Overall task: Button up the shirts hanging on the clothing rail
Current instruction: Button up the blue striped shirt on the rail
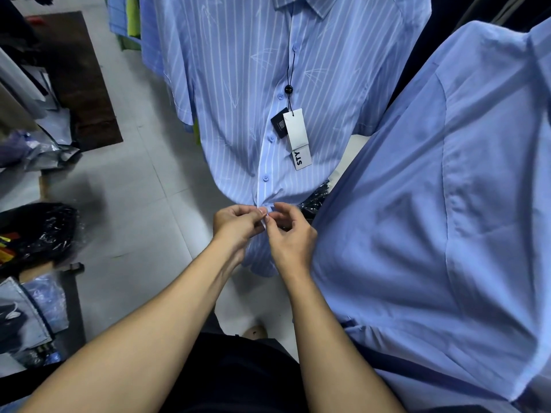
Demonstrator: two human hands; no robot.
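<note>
A light blue shirt with white stripes (238,84) hangs in front of me, its front placket closed by several blue buttons down to one button (265,178) near the hem. A paper tag (296,132) dangles on a black cord beside the placket. My left hand (237,223) pinches the placket edge at the shirt's bottom. My right hand (290,234) pinches the opposite edge right against it, fingertips of both hands meeting. The lowest button is hidden by my fingers.
A plain light blue shirt (447,204) hangs close on the right, pressing against my right forearm. More garments hang at the upper left (128,22). Bagged clothes (35,231) lie on the left over a pale tiled floor (143,189) and a dark mat (80,79).
</note>
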